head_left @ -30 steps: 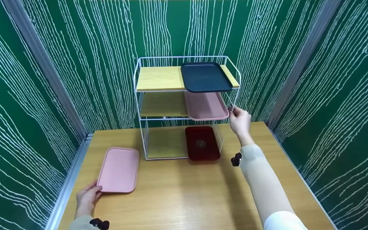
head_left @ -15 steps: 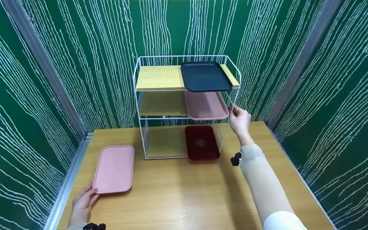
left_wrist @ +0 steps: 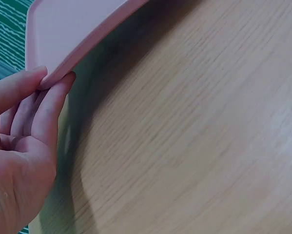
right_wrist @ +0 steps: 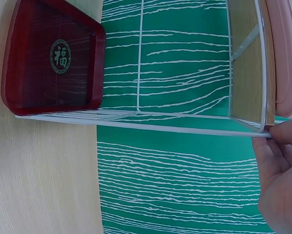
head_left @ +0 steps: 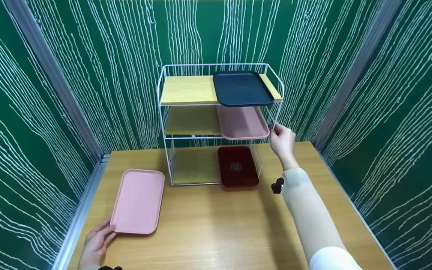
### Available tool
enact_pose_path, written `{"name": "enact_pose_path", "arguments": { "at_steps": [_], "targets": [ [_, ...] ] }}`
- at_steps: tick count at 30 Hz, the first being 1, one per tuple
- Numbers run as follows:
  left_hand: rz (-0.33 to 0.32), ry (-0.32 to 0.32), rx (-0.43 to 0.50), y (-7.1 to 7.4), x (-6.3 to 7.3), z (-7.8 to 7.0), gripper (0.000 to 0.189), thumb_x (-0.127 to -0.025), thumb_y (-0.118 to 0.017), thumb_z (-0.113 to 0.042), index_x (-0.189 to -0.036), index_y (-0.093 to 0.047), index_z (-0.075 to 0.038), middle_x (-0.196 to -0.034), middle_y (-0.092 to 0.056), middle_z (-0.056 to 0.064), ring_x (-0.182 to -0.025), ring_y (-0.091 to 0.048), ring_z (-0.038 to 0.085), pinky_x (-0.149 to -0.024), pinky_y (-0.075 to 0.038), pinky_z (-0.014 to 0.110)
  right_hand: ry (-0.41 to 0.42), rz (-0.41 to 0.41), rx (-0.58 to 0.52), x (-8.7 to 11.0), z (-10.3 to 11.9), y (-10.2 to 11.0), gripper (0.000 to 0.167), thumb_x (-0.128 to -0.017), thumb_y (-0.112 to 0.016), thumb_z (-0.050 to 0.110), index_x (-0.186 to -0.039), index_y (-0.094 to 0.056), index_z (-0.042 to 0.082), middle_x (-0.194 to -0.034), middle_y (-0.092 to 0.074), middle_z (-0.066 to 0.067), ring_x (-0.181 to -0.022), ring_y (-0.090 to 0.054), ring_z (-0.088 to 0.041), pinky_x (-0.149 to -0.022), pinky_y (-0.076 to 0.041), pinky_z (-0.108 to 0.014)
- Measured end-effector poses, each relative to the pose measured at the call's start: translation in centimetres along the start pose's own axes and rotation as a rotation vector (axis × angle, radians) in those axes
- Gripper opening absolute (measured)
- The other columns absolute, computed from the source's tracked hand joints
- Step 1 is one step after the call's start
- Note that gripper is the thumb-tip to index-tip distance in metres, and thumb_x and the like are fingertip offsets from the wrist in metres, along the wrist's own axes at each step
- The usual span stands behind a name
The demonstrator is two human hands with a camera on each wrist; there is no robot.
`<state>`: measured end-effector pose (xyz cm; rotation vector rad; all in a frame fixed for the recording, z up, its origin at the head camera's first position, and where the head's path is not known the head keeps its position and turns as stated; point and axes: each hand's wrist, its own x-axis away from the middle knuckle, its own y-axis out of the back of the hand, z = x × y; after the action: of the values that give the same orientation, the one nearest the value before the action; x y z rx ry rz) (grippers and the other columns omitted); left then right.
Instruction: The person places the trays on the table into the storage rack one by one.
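Observation:
In the head view my left hand (head_left: 96,243) pinches the near left corner of a pink tray (head_left: 138,200). The left wrist view has the thumb on top of that corner and fingers beneath, the tray's edge raised above the tabletop. My right hand (head_left: 282,141) grips the right front post of a white wire rack with wooden shelves (head_left: 189,90), at middle-shelf height. Beside those fingers, a second pink tray (head_left: 243,123) lies on the right of the middle shelf. A dark navy tray (head_left: 243,89) sits above it, and a dark red tray (head_left: 238,168) below.
The rack stands at the back of a wooden table (head_left: 201,225). Green walls (head_left: 208,37) with white streaks enclose the table at the back and both sides. In the right wrist view, the red tray bears a round gold emblem (right_wrist: 61,56).
The left hand and its pink tray shifted left, then back to the right, and the tray now looks larger in the head view. The right hand has stayed on the rack's post.

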<state>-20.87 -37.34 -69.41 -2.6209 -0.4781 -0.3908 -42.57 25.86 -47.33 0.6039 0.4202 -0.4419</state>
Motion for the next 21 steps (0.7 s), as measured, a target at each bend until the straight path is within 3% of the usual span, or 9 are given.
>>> {"name": "enact_pose_path", "arguments": {
  "at_steps": [3, 9, 15, 21],
  "targets": [
    [0.014, 0.003, -0.014, 0.1, 0.1, 0.4, 0.038, -0.098, -0.067, 0.012, -0.101, -0.083, -0.022, -0.103, -0.075, -0.010, -0.096, -0.073, 0.006, -0.091, -0.063, 0.028, -0.010, 0.009, -0.001, 0.1, 0.0, 0.0, 0.024, -0.103, -0.066, 0.006, -0.123, -0.080, 0.005, -0.109, -0.081, -0.012, -0.081, -0.068, -0.023, -0.063, -0.046, -0.024],
    [0.033, 0.010, -0.056, -0.3, 0.2, 1.2, 0.040, -0.098, -0.067, 0.011, -0.097, -0.083, -0.026, -0.104, -0.077, -0.011, -0.096, -0.074, 0.009, -0.089, -0.062, 0.027, -0.012, 0.013, -0.016, 0.2, -0.1, 0.2, 0.024, -0.104, -0.066, 0.007, -0.123, -0.080, 0.006, -0.108, -0.081, -0.011, -0.075, -0.065, -0.022, -0.056, -0.044, -0.021],
    [0.023, 0.014, -0.093, -1.3, 0.2, 1.9, 0.034, -0.096, -0.070, 0.011, -0.115, -0.082, -0.014, -0.107, -0.077, -0.006, -0.096, -0.075, 0.012, -0.086, -0.063, 0.028, -0.017, 0.014, -0.016, 0.0, 0.0, 0.2, 0.024, -0.104, -0.066, 0.008, -0.123, -0.080, 0.005, -0.109, -0.081, -0.012, -0.081, -0.068, -0.023, -0.062, -0.046, -0.023],
    [0.033, 0.023, -0.144, -2.4, -0.1, 2.3, 0.046, -0.095, -0.071, 0.010, -0.140, -0.065, 0.008, -0.116, -0.075, 0.001, -0.099, -0.073, 0.012, -0.089, -0.063, 0.031, -0.022, 0.023, -0.022, 0.0, 0.2, 0.1, 0.025, -0.105, -0.066, 0.007, -0.125, -0.079, 0.005, -0.114, -0.080, -0.013, -0.088, -0.071, -0.023, -0.067, -0.049, -0.022]
  ]
}}
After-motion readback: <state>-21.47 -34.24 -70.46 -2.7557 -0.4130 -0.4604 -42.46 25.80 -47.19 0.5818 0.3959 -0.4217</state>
